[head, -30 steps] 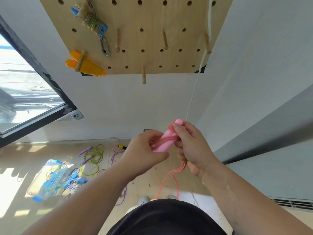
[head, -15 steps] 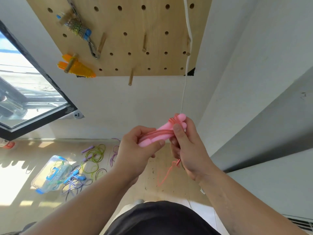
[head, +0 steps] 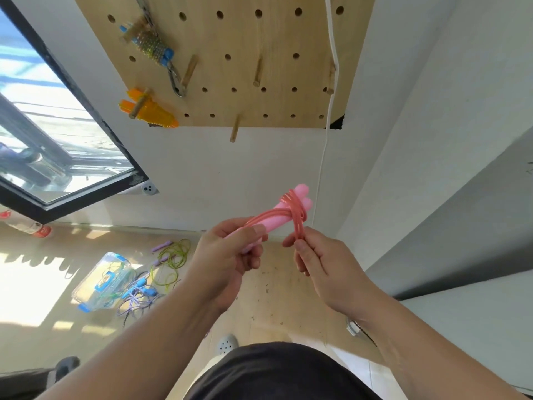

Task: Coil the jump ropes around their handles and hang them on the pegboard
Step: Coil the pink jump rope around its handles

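Head view: left hand [head: 227, 255] grips pink handles [head: 284, 216]; right hand [head: 320, 258] pinches rope [head: 297, 220].

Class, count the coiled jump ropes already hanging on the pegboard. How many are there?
2. A blue-handled bundle hangs at the upper left of the pegboard; an orange bundle hangs below it, at the lower-left corner. More may hang above the frame.

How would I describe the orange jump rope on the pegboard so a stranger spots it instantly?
Find the wooden pegboard on the wall beside the window. At its lower left corner, the orange jump rope hangs on a peg. The blue-ended bundle above it glitters; this one is plain orange.
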